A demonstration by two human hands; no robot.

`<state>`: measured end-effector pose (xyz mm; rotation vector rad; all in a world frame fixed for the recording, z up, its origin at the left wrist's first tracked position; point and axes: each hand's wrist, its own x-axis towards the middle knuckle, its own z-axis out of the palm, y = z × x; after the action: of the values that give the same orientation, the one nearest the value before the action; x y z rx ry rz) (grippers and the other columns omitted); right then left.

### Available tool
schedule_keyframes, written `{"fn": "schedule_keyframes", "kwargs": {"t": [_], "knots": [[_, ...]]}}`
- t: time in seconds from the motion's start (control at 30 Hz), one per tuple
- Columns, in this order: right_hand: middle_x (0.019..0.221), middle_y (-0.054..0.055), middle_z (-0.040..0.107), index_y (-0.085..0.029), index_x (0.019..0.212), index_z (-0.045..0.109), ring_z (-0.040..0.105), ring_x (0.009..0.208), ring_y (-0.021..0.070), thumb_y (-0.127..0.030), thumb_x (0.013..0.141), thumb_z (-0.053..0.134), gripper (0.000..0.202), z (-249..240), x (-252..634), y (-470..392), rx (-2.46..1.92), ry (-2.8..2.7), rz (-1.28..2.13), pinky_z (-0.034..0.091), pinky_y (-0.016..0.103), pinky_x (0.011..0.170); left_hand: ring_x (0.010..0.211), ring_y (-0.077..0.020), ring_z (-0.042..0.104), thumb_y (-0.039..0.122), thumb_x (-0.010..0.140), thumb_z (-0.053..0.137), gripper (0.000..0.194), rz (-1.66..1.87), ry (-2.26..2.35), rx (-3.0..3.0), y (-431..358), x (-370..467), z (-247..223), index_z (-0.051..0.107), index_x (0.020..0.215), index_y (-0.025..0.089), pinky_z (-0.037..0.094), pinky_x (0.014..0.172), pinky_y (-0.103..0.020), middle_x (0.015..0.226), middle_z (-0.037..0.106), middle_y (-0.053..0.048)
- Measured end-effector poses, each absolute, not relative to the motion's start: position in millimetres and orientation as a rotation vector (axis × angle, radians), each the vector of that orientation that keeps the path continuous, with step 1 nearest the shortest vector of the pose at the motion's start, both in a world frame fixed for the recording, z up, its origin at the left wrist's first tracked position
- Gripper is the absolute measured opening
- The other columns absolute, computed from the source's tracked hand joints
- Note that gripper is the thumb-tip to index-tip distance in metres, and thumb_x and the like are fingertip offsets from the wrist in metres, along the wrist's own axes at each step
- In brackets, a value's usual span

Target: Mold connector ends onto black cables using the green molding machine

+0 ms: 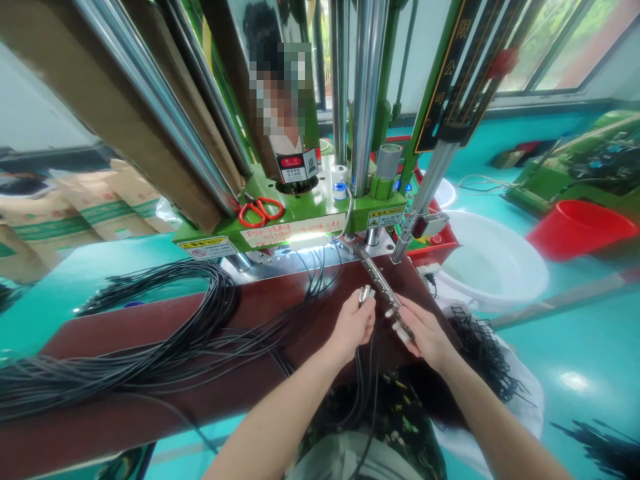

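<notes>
My left hand [353, 325] is closed around a small silver metal piece [367, 293], which looks like a cable connector, though its exact kind is unclear. A black cable [375, 380] hangs below that hand. Just to the right, my right hand [426, 331] grips the near end of a long, narrow metal mould bar [379, 280] with small fittings along it. Small whitish pieces [400, 331] show beside the fingers there. The bar's far end reaches the green press [320, 213]. Several thin black cables run from the press bed over the brown table [165, 320].
A large coil of black cables [215, 293] lies on the table's left. Red-handled scissors [261, 212] rest on the press. To the right are a white tub [493, 260], a red bucket [580, 230] and a pile of black plastic scraps [487, 357] in a white sack.
</notes>
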<state>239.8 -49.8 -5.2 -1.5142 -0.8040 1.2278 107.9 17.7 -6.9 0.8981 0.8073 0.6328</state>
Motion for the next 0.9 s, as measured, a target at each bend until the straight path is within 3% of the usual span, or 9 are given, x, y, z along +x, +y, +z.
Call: {"fn": "schedule_keyframes", "kwargs": {"t": [0.4,0.63,0.77,0.9], "knots": [[0.046,-0.004,0.047,-0.012,0.127,0.043,0.032,0.029,0.0049,-0.047,0.079,0.049,0.060,-4,243,-49,-1.497,-0.947,1.280,0.023,0.016,0.026,0.029,-0.0009,0.017,0.041,0.062,0.066,0.032,0.505,0.787,0.880,23,104,-8,0.043,0.062,0.018,0.010,0.031,-0.016,0.035,0.027,0.012],[0.058,-0.001,0.054,-0.018,0.126,0.044,0.037,0.035,0.0053,-0.050,0.079,0.048,0.057,-3,240,-50,-1.580,-1.041,1.268,0.028,0.017,0.029,0.029,-0.0018,0.022,0.043,0.063,0.065,0.033,0.625,0.860,1.001,22,106,-14,0.043,0.061,0.018,0.014,0.031,-0.017,0.037,0.030,0.010],[0.054,-0.003,0.051,-0.016,0.124,0.045,0.035,0.034,0.0048,-0.049,0.077,0.051,0.058,-3,240,-49,-1.542,-0.864,1.280,0.025,0.016,0.028,0.033,-0.0033,0.029,0.051,0.071,0.053,0.034,0.813,0.966,1.101,28,105,-15,0.048,0.069,0.017,0.021,0.033,-0.017,0.044,0.036,0.008],[0.050,-0.006,0.048,-0.019,0.127,0.040,0.032,0.031,0.0040,-0.045,0.078,0.051,0.057,2,242,-48,-1.504,-0.820,1.274,0.021,0.015,0.027,0.031,-0.0035,0.024,0.051,0.078,0.042,0.030,0.930,0.980,1.029,32,102,-18,0.040,0.077,0.021,0.019,0.032,-0.016,0.045,0.033,0.011]]}}
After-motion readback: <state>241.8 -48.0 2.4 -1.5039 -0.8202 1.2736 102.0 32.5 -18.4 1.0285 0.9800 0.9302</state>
